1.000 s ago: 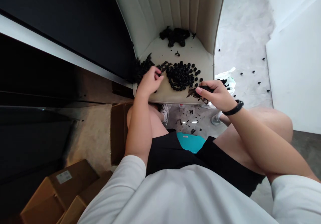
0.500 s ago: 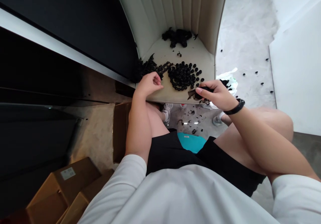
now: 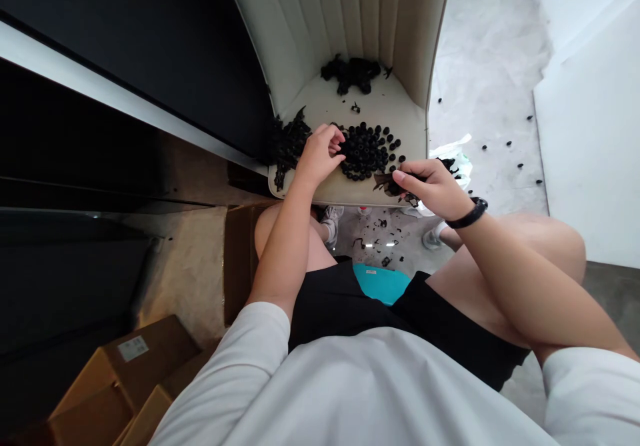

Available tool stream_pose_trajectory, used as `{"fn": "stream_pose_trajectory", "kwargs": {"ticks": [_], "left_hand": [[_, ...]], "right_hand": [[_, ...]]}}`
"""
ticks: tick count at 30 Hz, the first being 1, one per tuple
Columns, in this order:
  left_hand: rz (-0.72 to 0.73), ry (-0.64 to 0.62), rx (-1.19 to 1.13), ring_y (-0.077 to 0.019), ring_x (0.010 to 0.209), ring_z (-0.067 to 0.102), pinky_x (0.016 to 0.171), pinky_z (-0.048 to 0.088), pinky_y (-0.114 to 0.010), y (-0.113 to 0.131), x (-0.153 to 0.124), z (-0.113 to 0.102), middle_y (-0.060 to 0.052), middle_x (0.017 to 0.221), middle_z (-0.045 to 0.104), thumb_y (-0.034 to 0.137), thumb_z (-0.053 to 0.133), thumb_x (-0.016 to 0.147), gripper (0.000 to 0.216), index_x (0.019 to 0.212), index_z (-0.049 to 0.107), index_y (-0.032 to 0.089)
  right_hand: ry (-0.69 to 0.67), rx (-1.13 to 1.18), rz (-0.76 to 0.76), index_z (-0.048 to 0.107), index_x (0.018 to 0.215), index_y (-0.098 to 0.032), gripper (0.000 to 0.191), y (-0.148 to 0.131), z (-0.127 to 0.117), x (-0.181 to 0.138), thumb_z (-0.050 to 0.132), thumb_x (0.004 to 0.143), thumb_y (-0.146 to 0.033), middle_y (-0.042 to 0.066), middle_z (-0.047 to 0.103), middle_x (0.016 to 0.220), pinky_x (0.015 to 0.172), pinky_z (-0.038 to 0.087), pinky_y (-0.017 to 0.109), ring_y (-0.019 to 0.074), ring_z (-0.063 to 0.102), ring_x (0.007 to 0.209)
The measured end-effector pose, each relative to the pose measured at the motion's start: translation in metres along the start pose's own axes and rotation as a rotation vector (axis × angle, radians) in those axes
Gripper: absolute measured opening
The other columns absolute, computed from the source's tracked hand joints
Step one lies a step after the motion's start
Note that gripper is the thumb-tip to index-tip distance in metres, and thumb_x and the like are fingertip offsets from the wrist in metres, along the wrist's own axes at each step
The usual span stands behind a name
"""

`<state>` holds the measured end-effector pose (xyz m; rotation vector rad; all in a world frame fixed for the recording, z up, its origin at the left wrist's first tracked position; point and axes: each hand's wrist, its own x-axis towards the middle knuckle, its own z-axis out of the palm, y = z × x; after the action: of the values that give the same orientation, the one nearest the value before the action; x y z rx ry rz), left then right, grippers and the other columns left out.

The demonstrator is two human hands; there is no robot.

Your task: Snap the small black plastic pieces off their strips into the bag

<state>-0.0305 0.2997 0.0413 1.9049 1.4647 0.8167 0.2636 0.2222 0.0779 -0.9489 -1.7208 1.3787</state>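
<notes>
My right hand (image 3: 433, 187) is closed on a dark strip bundle (image 3: 384, 181); beyond this grip, to its left, many black round pieces (image 3: 367, 151) lie loose on the pale seat (image 3: 405, 113), so I judge that a good part is done. My left hand (image 3: 319, 157) curls at their left edge, but whether it pinches something, I cannot tell. The held bundle remains, and perhaps the dark heap (image 3: 291, 138) left of that hand.

The pale chair seat (image 3: 403, 109) carries round black pieces (image 3: 365, 151) clustered near its middle, black scraps (image 3: 291, 139) at the left side, a black clump (image 3: 351, 75) at the rear and a small fragment (image 3: 355, 108) between.
</notes>
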Motion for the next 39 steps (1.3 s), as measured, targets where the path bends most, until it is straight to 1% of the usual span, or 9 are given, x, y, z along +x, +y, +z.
{"fn": "stream_pose_trajectory", "kwargs": {"ticks": [6, 8, 10, 12, 16, 20, 26, 31, 39], "left_hand": [[-0.007, 0.054, 0.022, -0.0185, 0.094, 0.069, 0.086, 0.064, -0.034, 0.006, 0.0, -0.007, -0.007, 0.106, 0.069, 0.022, 0.083, 0.089, 0.018, 0.097, 0.067, 0.02], [-0.001, 0.115, -0.016, -0.0186, 0.094, 0.07, 0.089, 0.062, -0.034, 0.014, -0.004, -0.004, -0.007, 0.103, 0.071, 0.031, 0.079, 0.096, 0.016, 0.097, 0.067, 0.02], [0.001, 0.137, -0.126, -0.0173, 0.091, 0.07, 0.087, 0.061, -0.032, 0.023, -0.012, 0.004, -0.006, 0.099, 0.072, 0.045, 0.073, 0.102, 0.025, 0.099, 0.067, 0.021], [0.005, 0.061, -0.273, -0.0158, 0.087, 0.07, 0.083, 0.059, -0.029, 0.033, -0.022, 0.016, -0.006, 0.096, 0.073, 0.059, 0.073, 0.1, 0.039, 0.102, 0.068, 0.021], [-0.022, -0.263, -0.426, -0.0157, 0.08, 0.068, 0.072, 0.054, -0.027, 0.046, -0.041, 0.044, -0.005, 0.09, 0.073, 0.072, 0.092, 0.076, 0.063, 0.102, 0.073, 0.018], [-0.059, -0.35, -0.54, -0.0133, 0.068, 0.058, 0.062, 0.046, -0.027, 0.054, -0.045, 0.061, -0.001, 0.074, 0.066, 0.078, 0.091, 0.073, 0.066, 0.083, 0.068, 0.017], [-0.056, -0.357, -0.627, -0.0102, 0.058, 0.052, 0.054, 0.04, -0.026, 0.062, -0.042, 0.063, 0.001, 0.065, 0.058, 0.074, 0.087, 0.082, 0.06, 0.079, 0.065, 0.018], [-0.006, -0.442, -0.755, -0.0091, 0.058, 0.057, 0.056, 0.048, -0.023, 0.064, -0.043, 0.06, 0.002, 0.067, 0.061, 0.068, 0.088, 0.085, 0.054, 0.087, 0.068, 0.018], [0.013, -0.46, -0.853, -0.0072, 0.054, 0.052, 0.049, 0.043, -0.022, 0.055, -0.046, 0.061, 0.004, 0.067, 0.057, 0.068, 0.091, 0.082, 0.052, 0.089, 0.069, 0.021]], "right_hand": [[0.098, -0.286, -0.066, 0.053, 0.073, -0.024, 0.056, 0.008, 0.0, 0.003, 0.06, 0.108, -0.066, 0.002, 0.055, 0.064, 0.062, 0.031, 0.034, 0.0174, 0.044, 0.06], [0.134, -0.335, -0.053, 0.054, 0.075, -0.024, 0.051, 0.012, -0.001, 0.004, 0.062, 0.108, -0.063, 0.002, 0.055, 0.063, 0.063, 0.029, 0.034, 0.0181, 0.042, 0.06], [0.158, -0.35, -0.038, 0.052, 0.075, -0.024, 0.05, 0.016, -0.001, 0.006, 0.062, 0.109, -0.06, 0.002, 0.056, 0.063, 0.064, 0.03, 0.034, 0.0186, 0.044, 0.06], [0.158, -0.349, -0.024, 0.05, 0.074, -0.025, 0.051, 0.018, -0.001, 0.007, 0.059, 0.11, -0.059, 0.002, 0.058, 0.064, 0.065, 0.032, 0.034, 0.0188, 0.047, 0.062], [0.112, -0.328, -0.001, 0.047, 0.074, -0.024, 0.052, 0.017, 0.003, 0.008, 0.048, 0.114, -0.057, 0.002, 0.059, 0.066, 0.068, 0.035, 0.034, 0.0182, 0.05, 0.065], [0.096, -0.333, -0.025, 0.046, 0.076, -0.025, 0.048, 0.017, 0.009, 0.008, 0.048, 0.114, -0.053, 0.0, 0.055, 0.068, 0.067, 0.032, 0.033, 0.0178, 0.046, 0.067], [0.084, -0.278, -0.024, 0.043, 0.077, -0.025, 0.045, 0.018, 0.012, 0.007, 0.052, 0.114, -0.049, -0.001, 0.05, 0.069, 0.066, 0.03, 0.033, 0.0171, 0.042, 0.068], [0.022, -0.094, -0.039, 0.044, 0.079, -0.025, 0.051, 0.016, 0.015, 0.004, 0.053, 0.113, -0.062, -0.003, 0.047, 0.066, 0.059, 0.03, 0.031, 0.0143, 0.039, 0.061], [-0.034, 0.111, -0.08, 0.049, 0.079, -0.023, 0.057, 0.011, 0.018, 0.003, 0.058, 0.107, -0.072, -0.005, 0.045, 0.064, 0.052, 0.03, 0.028, 0.0115, 0.039, 0.057]]}}
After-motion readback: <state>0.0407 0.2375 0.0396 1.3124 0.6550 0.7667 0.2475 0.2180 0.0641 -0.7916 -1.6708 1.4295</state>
